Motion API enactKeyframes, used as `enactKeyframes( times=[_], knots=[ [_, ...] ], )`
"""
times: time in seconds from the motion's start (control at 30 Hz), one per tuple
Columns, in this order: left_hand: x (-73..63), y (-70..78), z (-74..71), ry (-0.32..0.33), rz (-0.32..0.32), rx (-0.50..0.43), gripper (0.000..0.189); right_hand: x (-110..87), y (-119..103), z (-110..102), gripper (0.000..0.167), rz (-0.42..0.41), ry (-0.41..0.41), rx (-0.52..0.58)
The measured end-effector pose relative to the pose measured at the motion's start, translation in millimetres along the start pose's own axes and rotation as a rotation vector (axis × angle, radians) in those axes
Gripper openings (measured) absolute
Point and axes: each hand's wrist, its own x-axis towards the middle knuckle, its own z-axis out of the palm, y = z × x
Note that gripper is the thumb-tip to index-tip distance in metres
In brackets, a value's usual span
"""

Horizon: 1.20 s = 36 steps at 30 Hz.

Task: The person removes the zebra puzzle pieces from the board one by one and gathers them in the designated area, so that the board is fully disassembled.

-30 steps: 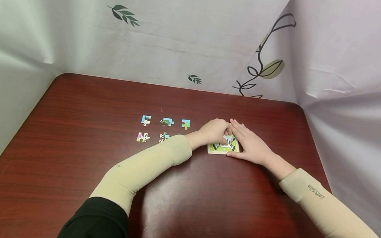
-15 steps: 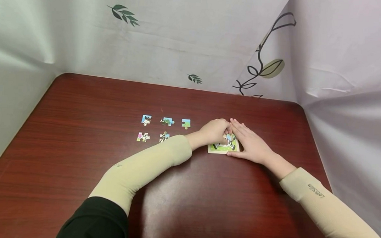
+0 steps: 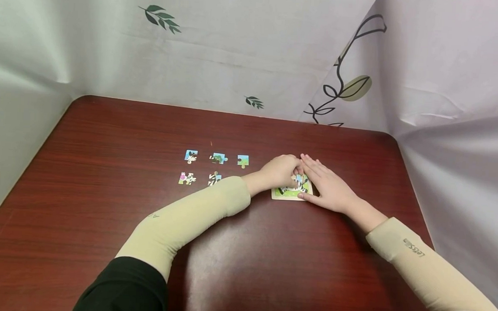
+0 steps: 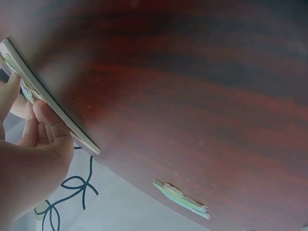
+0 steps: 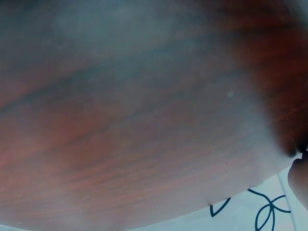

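- Left hand (image 3: 279, 171) has its fingers curled down onto a puzzle piece (image 3: 299, 179) in the puzzle board (image 3: 286, 195); looks like a pinch on the piece, though the fingertips hide the contact.
- Right hand (image 3: 328, 189) lies flat and relaxed along the board's right side, thumb at the near edge, bracing it rather than grasping.
- The board sits on the table (image 3: 106, 168), right of centre; five loose pieces (image 3: 215, 168) lie in two rows, well apart to its left.
- Risk: prying one piece can lift its neighbours, since they interlock.
- Risk: the board is thin and the tabletop glossy, so if the brace slackens it likely skids or tips up.
- Risk: a small flat piece can slip from the fingertips.
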Motion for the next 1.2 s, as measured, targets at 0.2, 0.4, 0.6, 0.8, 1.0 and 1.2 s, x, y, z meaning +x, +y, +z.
enactKeyframes(
  times=[0.2, 0.4, 0.6, 0.8, 1.0, 1.2],
  knots=[
    [-0.5, 1.3, 0.0, 0.007, -0.007, -0.005, 0.028, 0.4, 0.4, 0.1, 0.094, -0.004, -0.002, -0.010],
    [-1.7, 2.4, 0.1, 0.013, -0.002, 0.014, 0.027, 0.7, -0.8, -0.2, 0.088, -0.005, 0.004, -0.003],
    [-1.3, 2.1, 0.7, 0.020, -0.009, 0.017, 0.027, 0.7, 0.2, -0.7, 0.089, 0.013, -0.003, 0.037],
    [-0.4, 1.4, 2.5, 0.037, -0.011, 0.022, 0.028, 1.4, 1.2, -1.3, 0.091, 0.021, 0.003, 0.078],
    [-1.0, 1.5, 4.3, 0.052, 0.002, 0.033, 0.027, 1.1, 2.3, -1.0, 0.090, 0.031, 0.004, 0.082],
    [-1.6, 0.8, 5.2, 0.060, 0.013, 0.026, 0.027, 0.4, 1.3, -1.8, 0.092, 0.025, 0.022, 0.087]
  ],
)
